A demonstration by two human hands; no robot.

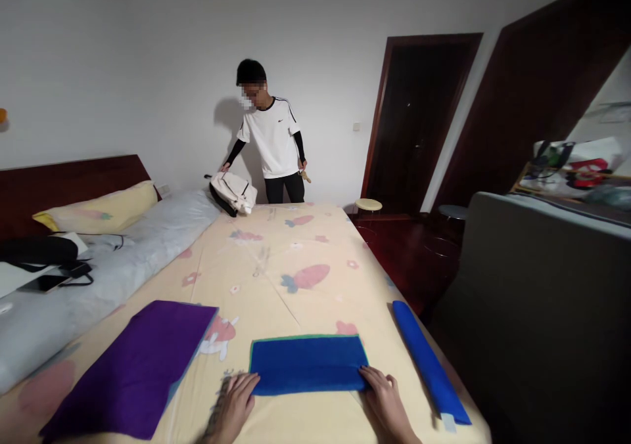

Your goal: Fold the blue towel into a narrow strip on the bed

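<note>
Bed (276,280), covered with a pale yellow sheet printed with strawberries and small flowers, fills the middle of the view from 6 o'clock up to 12 o'clock. Grey duvet (98,280) lies along its 9 o'clock side, with a yellow pillow (98,211) at its far end against the dark headboard. Purple cloth (133,372) lies flat at 7 o'clock, well apart from the hands. Blue towel (306,364), folded to a flat rectangle with a thin green edge, lies at 6 o'clock near the bed's foot. Rolled blue towel (426,362) lies along the bed's 4 o'clock edge, apart from the folded one. A second person (273,145) stands at 12 o'clock beyond the bed, one hand on a white backpack (233,193) resting on the far corner.

Left hand (236,398) lies flat, fingers spread, touching the folded towel's near left corner. Right hand (387,398) lies flat likewise at the near right corner, fingertips on the cloth. Neither hand grips anything; both press palm-down.

Judgement: the towel appears to be in mid-fold or about to be rolled. Good practice would be to keep both corners square and level, smooth the nap outward before turning the edge, and move both hands evenly so the layers do not skew.
</note>
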